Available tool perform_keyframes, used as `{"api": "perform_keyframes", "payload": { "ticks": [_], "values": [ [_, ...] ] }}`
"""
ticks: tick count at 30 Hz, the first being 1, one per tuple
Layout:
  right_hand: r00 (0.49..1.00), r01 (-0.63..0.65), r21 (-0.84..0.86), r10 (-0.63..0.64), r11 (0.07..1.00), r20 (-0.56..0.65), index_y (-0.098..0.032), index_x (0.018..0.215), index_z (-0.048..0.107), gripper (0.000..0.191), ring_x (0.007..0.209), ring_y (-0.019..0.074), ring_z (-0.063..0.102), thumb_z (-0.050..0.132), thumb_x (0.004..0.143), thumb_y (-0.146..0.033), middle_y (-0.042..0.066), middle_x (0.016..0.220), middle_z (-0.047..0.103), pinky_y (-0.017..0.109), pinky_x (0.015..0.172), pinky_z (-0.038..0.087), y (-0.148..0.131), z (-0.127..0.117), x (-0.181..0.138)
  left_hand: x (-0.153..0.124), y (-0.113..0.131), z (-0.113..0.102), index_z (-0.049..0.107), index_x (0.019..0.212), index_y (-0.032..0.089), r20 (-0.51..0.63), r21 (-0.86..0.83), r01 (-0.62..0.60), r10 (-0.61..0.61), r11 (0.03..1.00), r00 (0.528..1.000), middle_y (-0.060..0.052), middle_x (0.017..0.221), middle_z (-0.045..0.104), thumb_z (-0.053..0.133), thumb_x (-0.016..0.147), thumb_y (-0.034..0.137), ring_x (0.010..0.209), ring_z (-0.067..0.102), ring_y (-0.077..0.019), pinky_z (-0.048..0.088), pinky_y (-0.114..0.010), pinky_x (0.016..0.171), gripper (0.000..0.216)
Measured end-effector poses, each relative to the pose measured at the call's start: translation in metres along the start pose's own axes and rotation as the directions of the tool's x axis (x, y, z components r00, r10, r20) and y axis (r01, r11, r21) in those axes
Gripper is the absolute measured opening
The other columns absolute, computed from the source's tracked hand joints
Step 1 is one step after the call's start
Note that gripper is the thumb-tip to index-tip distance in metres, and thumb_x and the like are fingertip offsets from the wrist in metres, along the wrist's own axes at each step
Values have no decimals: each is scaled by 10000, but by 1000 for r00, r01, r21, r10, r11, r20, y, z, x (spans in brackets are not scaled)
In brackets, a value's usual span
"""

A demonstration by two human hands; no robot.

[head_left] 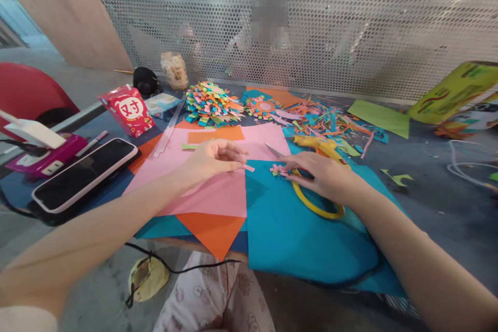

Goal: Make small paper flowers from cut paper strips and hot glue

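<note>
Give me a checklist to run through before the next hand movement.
1. Pink strip in the left hand's grip: ok, at the fingertips.
2. Fringed pink piece within the right hand's reach: ok, at its fingertips.
3. Scissors clear of the right hand: not ok, partly beneath it.
4. Yellow glue gun heated: cannot tell.
5. Phone off the pink sheet: ok, to its left.

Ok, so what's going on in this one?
Someone is handling small bits of paper at a table. The left hand has a pink strip at its fingertips, and the right hand seems to pinch a small fringed piece, with yellow-handled scissors at that hand. Beyond lie a fringed paper cluster and loose cut scraps.
</note>
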State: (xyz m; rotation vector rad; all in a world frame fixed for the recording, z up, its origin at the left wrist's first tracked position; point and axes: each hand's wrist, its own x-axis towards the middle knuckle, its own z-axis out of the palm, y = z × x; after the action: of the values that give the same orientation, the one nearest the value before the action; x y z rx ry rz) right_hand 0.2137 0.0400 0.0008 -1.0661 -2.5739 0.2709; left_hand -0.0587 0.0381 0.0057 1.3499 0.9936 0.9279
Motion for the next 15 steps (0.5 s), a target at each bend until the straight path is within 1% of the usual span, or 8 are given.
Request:
{"api": "perform_keyframes", "payload": {
  "ticks": [2, 5, 7, 9, 10, 12, 15],
  "values": [
    [1000, -8, -30, 8, 1000, 3, -229, 1155, 611, 303, 906, 287, 663, 484, 892, -310, 91, 929, 715, 462, 829, 540, 0, 2, 1, 0, 0, 1, 650, 839, 127, 20, 4, -2, 2, 1000, 1000, -13, 743, 707, 757, 623, 143, 640, 654, -104, 521, -232, 605, 242],
    [998, -38, 13, 39, 999, -53, -251, 1170, 599, 305, 886, 266, 676, 489, 890, -302, 71, 900, 723, 425, 801, 555, -1, 3, 2, -1, 0, 2, 640, 851, 133, 66, 7, -24, 24, 1000, 998, -8, 750, 701, 753, 634, 137, 685, 667, -113, 527, -237, 641, 245],
    [992, -68, 68, 74, 995, -103, -261, 1185, 580, 318, 877, 244, 688, 516, 874, -280, 52, 893, 731, 397, 784, 567, -3, 3, 1, -2, -2, 2, 633, 863, 135, 109, 21, -88, 85, 996, 990, -9, 763, 696, 748, 651, 136, 718, 670, -115, 538, -252, 693, 241],
    [978, -123, 155, 146, 980, -147, -254, 1183, 566, 334, 849, 228, 699, 552, 850, -259, 39, 890, 739, 387, 778, 574, -7, 3, 1, -2, -4, 3, 630, 906, 139, 151, 36, -184, 176, 982, 973, -12, 791, 688, 742, 670, 141, 742, 660, -111, 543, -263, 738, 261],
    [966, -158, 219, 196, 963, -168, -248, 1173, 564, 339, 829, 222, 703, 575, 835, -259, 35, 885, 740, 383, 773, 577, -10, 3, 1, -3, -6, 4, 627, 946, 142, 166, 42, -225, 215, 974, 962, -19, 824, 684, 736, 683, 144, 751, 655, -109, 544, -264, 743, 285],
    [928, -224, 373, 314, 900, -201, -232, 1140, 567, 351, 778, 210, 706, 629, 797, -280, 32, 864, 740, 366, 741, 587, -17, 3, 3, -4, -7, 5, 609, 1044, 151, 182, 52, -268, 255, 962, 950, -40, 918, 676, 724, 700, 146, 763, 648, -108, 544, -262, 725, 363],
    [881, -251, 572, 430, 781, -200, -222, 1102, 561, 384, 690, 189, 700, 683, 753, -327, 29, 828, 737, 334, 655, 596, -31, 3, 6, -7, -6, 9, 567, 1156, 163, 181, 83, -276, 258, 957, 949, -85, 1084, 649, 712, 716, 152, 763, 650, -107, 535, -252, 681, 463]
  ]
}}
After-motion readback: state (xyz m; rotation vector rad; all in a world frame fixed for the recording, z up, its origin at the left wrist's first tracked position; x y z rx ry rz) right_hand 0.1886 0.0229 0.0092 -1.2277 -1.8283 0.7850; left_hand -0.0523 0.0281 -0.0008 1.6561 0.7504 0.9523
